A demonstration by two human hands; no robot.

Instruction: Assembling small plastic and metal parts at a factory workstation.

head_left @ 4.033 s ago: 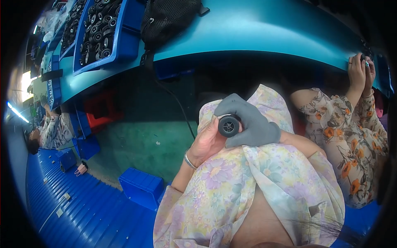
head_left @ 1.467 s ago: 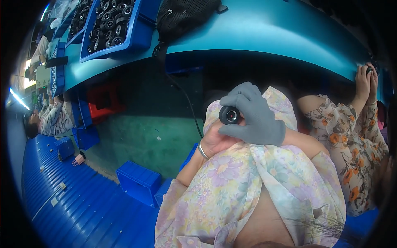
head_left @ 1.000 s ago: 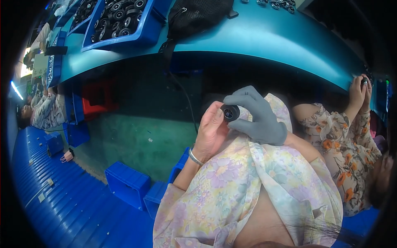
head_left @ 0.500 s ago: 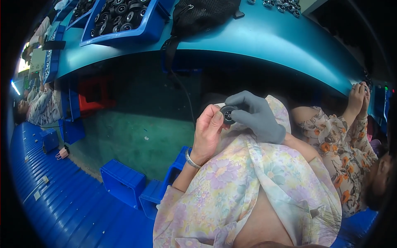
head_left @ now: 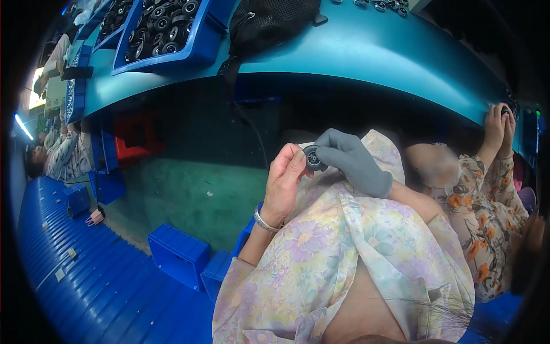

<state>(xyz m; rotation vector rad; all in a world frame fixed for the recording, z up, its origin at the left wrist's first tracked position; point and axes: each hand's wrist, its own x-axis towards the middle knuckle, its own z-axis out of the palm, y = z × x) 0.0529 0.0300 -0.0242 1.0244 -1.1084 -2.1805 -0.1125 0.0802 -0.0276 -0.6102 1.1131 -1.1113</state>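
Above my lap, a small black toy wheel (head_left: 313,159) with a spoked hub is held between both hands. My left hand (head_left: 285,180), bare and with a silver bangle at the wrist, pinches the wheel's left rim between thumb and fingers. My right hand (head_left: 354,162), in a grey glove, grips the right side of the rim with thumb and bent fingers. The hub faces up toward me. Part of the rim is hidden behind the fingers.
A blue bin (head_left: 189,62) of black wheels stands on the teal table (head_left: 355,54) beside a black mesh bag (head_left: 269,26). Blue crates (head_left: 180,252) lie on the floor at lower left. A red stool (head_left: 134,140) stands under the table. A co-worker's hands (head_left: 499,129) are at far right.
The wheel has shifted slightly left and is tilted a little differently. My gloved fingers have closed in along its right rim. The whole view has shifted slightly.
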